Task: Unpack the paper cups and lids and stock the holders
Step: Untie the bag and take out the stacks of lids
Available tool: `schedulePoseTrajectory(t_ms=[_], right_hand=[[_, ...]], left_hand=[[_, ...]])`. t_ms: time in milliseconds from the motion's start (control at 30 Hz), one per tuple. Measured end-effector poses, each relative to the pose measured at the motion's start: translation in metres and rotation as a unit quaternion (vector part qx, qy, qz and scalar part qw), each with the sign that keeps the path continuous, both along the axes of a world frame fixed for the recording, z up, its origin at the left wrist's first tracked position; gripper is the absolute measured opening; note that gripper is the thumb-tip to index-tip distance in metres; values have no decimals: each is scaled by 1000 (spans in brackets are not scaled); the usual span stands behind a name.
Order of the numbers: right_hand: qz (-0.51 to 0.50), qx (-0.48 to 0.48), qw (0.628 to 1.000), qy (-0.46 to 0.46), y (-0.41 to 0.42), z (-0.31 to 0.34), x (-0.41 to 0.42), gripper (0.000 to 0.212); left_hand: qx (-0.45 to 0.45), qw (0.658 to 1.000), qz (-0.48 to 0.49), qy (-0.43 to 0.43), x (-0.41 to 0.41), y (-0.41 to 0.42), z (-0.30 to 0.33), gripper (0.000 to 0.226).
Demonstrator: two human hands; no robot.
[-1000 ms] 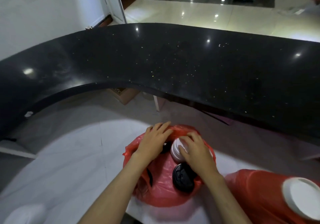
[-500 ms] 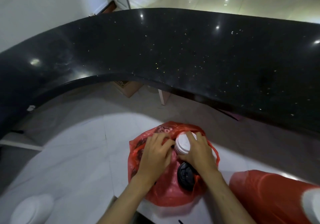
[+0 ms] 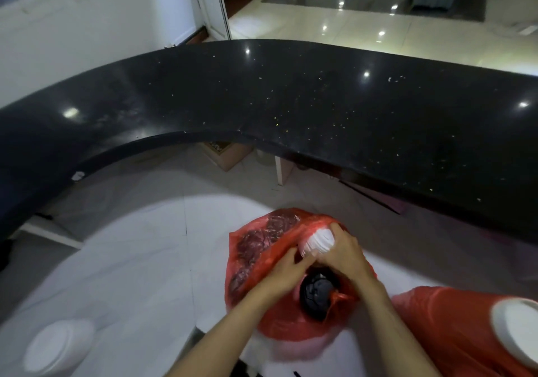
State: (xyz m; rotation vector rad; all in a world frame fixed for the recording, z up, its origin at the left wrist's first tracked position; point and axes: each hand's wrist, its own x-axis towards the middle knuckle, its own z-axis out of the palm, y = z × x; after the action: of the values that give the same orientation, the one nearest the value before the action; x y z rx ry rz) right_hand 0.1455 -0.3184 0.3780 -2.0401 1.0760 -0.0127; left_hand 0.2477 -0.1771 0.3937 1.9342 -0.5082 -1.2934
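A red plastic bag point(image 3: 262, 248) lies on the white lower surface point(image 3: 131, 260) in front of me. My right hand point(image 3: 348, 256) grips a stack of white lids point(image 3: 318, 241) sticking out of the bag's mouth. My left hand point(image 3: 291, 269) pinches the bag's edge just beside the stack. A stack of black lids point(image 3: 316, 292) shows inside the bag below my hands. Dark lids show through the red film on the bag's left side.
A second red bag point(image 3: 448, 330) with a white cup stack end point(image 3: 518, 330) lies at the lower right. A white round object point(image 3: 56, 344) sits at the lower left. A curved black counter point(image 3: 291, 103) arcs above, with a cardboard box point(image 3: 225, 152) beneath it.
The white lid stack has come further out of the bag in my right hand. My left hand has slid lower onto the bag's edge. The view has tilted up a little.
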Motion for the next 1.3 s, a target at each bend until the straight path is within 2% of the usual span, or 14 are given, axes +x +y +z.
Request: schedulePoseTrajectory(t_ms=[67, 133, 200, 267, 333, 400, 500, 600, 767, 900, 1033, 1167, 1300], right_hand=[[-6, 8, 1000, -15, 5, 7, -5, 81], [12, 16, 1000, -19, 14, 14, -9, 100], [52, 39, 997, -46, 19, 20, -13, 119], [78, 99, 987, -95, 19, 32, -21, 121], [92, 147, 973, -152, 18, 51, -29, 105], [73, 127, 969, -196, 20, 67, -34, 79], [48, 121, 962, -241, 31, 86, -34, 49], [56, 157, 953, -253, 57, 102, -24, 34], [92, 301, 918, -240, 109, 116, 9, 37], [128, 272, 921, -246, 153, 120, 54, 37], [158, 294, 913, -234, 207, 111, 102, 32], [225, 328, 905, -149, 253, 91, 139, 35], [354, 317, 879, -42, 296, 75, 161, 53]], left_hand=[[-49, 986, 103, 119, -4, -5, -1, 88], [-98, 956, 186, 203, -9, -11, 3, 84], [-108, 939, 250, 211, -12, -15, 6, 95], [-107, 938, 266, 193, -15, -12, 17, 89], [-104, 946, 255, 168, -16, 0, 30, 64], [-109, 955, 230, 154, -16, 18, 42, 48], [-160, 954, 202, 152, -14, 46, 59, 56], [-212, 937, 227, 157, -10, 74, 75, 57], [-237, 929, 258, 116, 18, 138, 94, 62], [-231, 925, 296, 69, 50, 202, 94, 45], [-200, 913, 352, 46, 79, 264, 87, 38], [-143, 895, 419, 45, 99, 325, 73, 43], [-98, 895, 430, 74, 105, 386, 55, 35]])
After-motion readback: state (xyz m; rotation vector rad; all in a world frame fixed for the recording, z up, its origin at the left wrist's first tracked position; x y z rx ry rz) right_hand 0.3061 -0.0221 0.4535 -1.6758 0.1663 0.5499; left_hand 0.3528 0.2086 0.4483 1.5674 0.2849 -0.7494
